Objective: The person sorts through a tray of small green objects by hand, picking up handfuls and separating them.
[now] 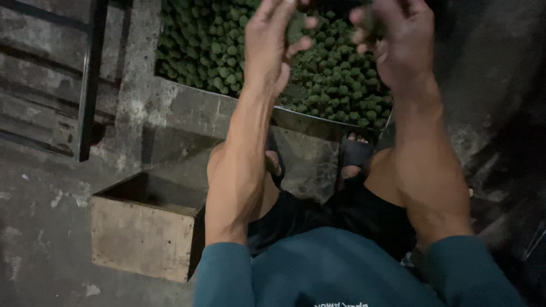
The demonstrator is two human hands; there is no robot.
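Concrete floor (51,227); tray (296,116) heaped with green balls (335,85); wooden box (145,230) beside.

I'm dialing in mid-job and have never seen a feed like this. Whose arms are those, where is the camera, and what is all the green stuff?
There is no machine here: a person works with two bare hands. The single picture comes from a camera worn on the head, looking down past teal sleeves, dark shorts and sandalled feet on a concrete floor.

In front of the feet is a big heap of small round green pieces, about the size of little fruits or nuts; what they are exactly I cannot tell. They lie behind a low metal edge.

Both hands are raised over the heap. The left hand pinches one green piece between thumb and fingers. The right hand grips another, partly blurred.

Beside the left leg stands an open wooden box; its inside is too dark to see. A dark metal frame is at the far left.
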